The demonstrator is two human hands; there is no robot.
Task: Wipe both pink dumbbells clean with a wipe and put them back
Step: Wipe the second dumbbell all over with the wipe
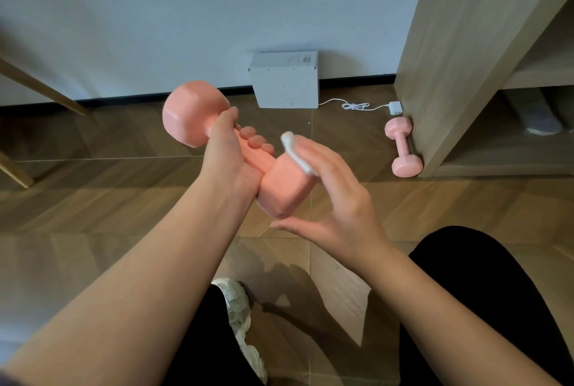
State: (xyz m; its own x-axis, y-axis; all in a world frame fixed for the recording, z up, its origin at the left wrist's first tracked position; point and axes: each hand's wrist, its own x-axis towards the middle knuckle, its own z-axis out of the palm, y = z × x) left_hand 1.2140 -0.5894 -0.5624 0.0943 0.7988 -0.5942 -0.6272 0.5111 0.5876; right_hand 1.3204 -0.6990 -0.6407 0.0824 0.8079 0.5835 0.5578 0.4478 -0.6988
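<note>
My left hand point(231, 152) grips the handle of a pink dumbbell point(192, 113), held in the air above the floor with one head up left and the other down right. My right hand point(335, 196) presses a white wipe point(296, 152) against the lower head point(284, 190) with nearly straight fingers, thumb spread below the head. A second pink dumbbell point(403, 146) lies on the floor against the base of a wooden shelf unit point(459, 68) at the right.
A grey box point(284, 81) stands against the wall, with a white cable and adapter point(394, 107) beside it. Wooden furniture legs point(37, 87) show at the left. My knees and a white shoe point(236, 308) are at the bottom.
</note>
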